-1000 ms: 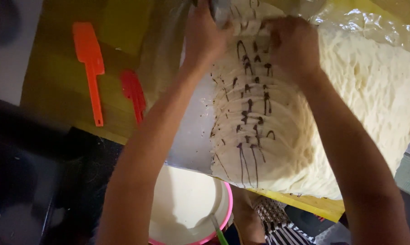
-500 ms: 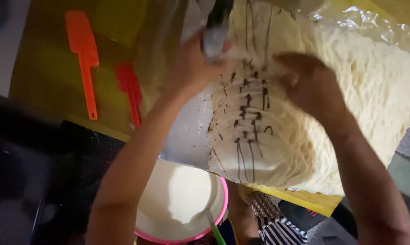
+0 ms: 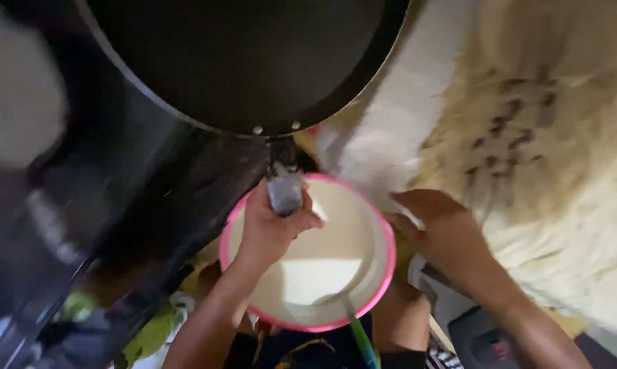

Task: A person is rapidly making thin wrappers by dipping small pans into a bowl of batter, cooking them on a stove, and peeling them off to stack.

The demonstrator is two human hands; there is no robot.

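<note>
Gripped in a closed fist by the left hand (image 3: 271, 229) is the grey handle (image 3: 284, 191) of a large dark frying pan (image 3: 247, 61), whose round black body fills the upper middle of the frame. The fingers are wrapped fully round the handle, just below the two rivets at the pan's rim.

At the far left, a blurred pale round shape is seen in the upper left corner, and a dark glossy surface (image 3: 117, 205) runs beneath the pan down to the lower left, where something green and out of focus lies near the bottom edge.

Directly under the left hand, at the lower centre, a bowl with a pink rim (image 3: 390, 253) is found, filled with pale cream batter (image 3: 315, 266); a utensil with a green handle (image 3: 360, 338) rests in it and sticks out toward the bottom edge.

To the right of the bowl, the right hand (image 3: 445, 239) is laid flat, fingers loosely extended and holding nothing, touching the edge of a pale sheet beside the bowl's rim. The right half of the frame is taken up by a wide cream-coloured lacy spread (image 3: 561, 205), marked with dark streaks in the upper right.
</note>
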